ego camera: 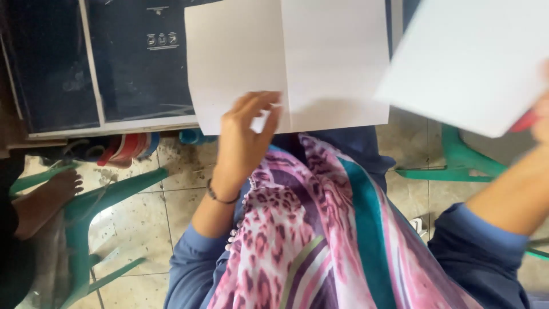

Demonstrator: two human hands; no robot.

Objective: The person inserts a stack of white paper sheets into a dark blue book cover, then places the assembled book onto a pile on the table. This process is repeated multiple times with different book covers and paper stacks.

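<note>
My left hand (247, 133) pinches the lower edge of a white sheet of paper (291, 57) that has a vertical crease down its middle. The sheet lies spread over my lap. A thin bracelet (220, 197) circles that wrist. My right hand (540, 111) shows only at the right edge and holds up a second white sheet (469, 57), tilted and overlapping the first one's right side. Something small and red (523, 122) sticks out under that sheet by my right hand. Both arms are in blue sleeves.
A pink, purple and teal patterned scarf (320, 229) hangs in front of me. A green plastic chair (86, 212) at left bears another person's bare foot (51, 191). A dark cabinet (114, 63) stands behind, coloured items (126, 147) beneath it. Another green chair (457, 160) is at right on the tiled floor.
</note>
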